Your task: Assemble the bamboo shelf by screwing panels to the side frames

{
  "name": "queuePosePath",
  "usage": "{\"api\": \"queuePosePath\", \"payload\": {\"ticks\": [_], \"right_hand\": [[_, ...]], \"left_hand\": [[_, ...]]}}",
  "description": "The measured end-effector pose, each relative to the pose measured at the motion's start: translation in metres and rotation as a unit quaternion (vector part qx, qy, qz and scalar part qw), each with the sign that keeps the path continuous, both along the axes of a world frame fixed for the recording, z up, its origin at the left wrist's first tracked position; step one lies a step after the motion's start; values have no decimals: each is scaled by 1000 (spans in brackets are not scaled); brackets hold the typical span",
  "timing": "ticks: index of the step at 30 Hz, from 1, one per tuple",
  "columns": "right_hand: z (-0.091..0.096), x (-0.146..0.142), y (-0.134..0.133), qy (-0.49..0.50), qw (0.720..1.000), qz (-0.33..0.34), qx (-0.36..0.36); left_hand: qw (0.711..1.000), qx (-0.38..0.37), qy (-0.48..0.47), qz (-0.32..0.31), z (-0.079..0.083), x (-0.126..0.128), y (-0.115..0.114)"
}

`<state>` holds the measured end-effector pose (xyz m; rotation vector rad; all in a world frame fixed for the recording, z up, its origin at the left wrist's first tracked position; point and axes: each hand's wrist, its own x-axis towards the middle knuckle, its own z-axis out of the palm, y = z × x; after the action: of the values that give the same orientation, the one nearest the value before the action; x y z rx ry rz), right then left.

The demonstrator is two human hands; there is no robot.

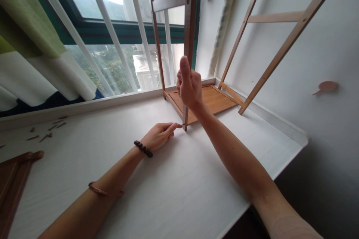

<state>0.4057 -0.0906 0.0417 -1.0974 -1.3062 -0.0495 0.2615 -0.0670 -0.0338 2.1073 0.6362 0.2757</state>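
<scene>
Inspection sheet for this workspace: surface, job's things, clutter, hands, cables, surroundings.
Surface: white ledge with a raised rim.
Job's things: wooden frame standing; shelf panel low inside it.
Clutter: loose fasteners at left; dark wooden piece at left edge of view.
Hands: right hand grips near post; left hand pinches small object at its foot, too small to identify.
Cables: nothing seen.
Surroundings: barred window, green-and-white curtain, pale wall.

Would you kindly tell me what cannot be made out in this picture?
All in the head view:
Small item: partly covered by the left hand, too small to identify.
Wooden post: gripped stretch hidden by the right hand; top cut off by the upper edge.
Wall-side frame: top cut off by the upper edge.
Dark wooden panel: cut off by the left edge.
Scattered pieces: too small to identify.
</scene>
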Motion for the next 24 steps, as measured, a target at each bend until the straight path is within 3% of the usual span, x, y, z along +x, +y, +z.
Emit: {"api": "queuePosePath", "payload": {"ticks": [6, 10, 14, 18, 21, 24], "right_hand": [[0, -3, 0, 32, 999, -10, -10], [2, -4, 0, 42, 999, -11, -13], [1, -4, 1, 50, 999, -8, -15], [1, -3, 0, 27, 999, 4, -23], [2, -4, -2, 38, 999, -2, -22], [3, -5, -4, 46, 999, -10, -24]], "left_hand": [[998, 40, 56, 10, 9, 5, -4], [995, 53, 66, 50, 9, 8, -8], [982, 153, 79, 79, 3, 9, -13], [942, 266, 160, 132, 1, 9, -15], [919, 313, 204, 124, 1, 9, -16], [918, 334, 190, 96, -1, 8, -17]]}}
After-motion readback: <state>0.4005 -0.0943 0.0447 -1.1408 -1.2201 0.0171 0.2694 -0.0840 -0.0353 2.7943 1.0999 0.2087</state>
